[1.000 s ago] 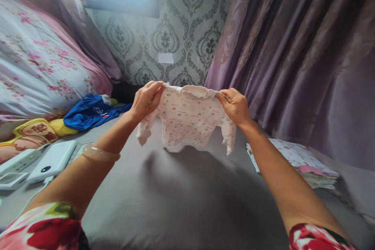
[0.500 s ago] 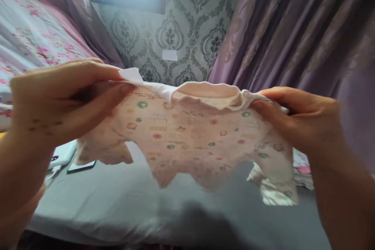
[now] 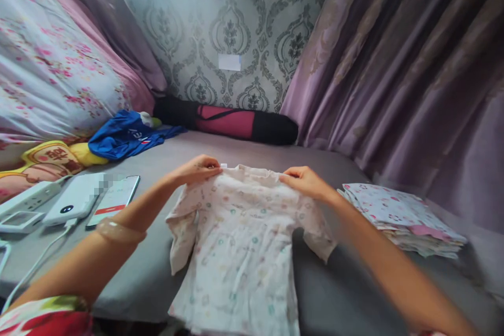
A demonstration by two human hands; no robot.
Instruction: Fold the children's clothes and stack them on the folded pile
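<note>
Pinching wht shirt [image 3: 244, 241] at shldrs w/ L hand [image 3: 201, 168] & R hand [image 3: 304, 180]; sm. multicol. print, creased.

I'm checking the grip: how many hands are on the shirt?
2: the left hand on the shirt, left of the neckline; the right hand on it, right of the neckline.

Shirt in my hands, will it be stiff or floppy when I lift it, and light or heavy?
Probably floppy: the shirt shows soft creases, and its sleeves bend loosely. Likely light, since the cloth looks thin and the left hand and right hand pinch it only near the shoulders.
</note>
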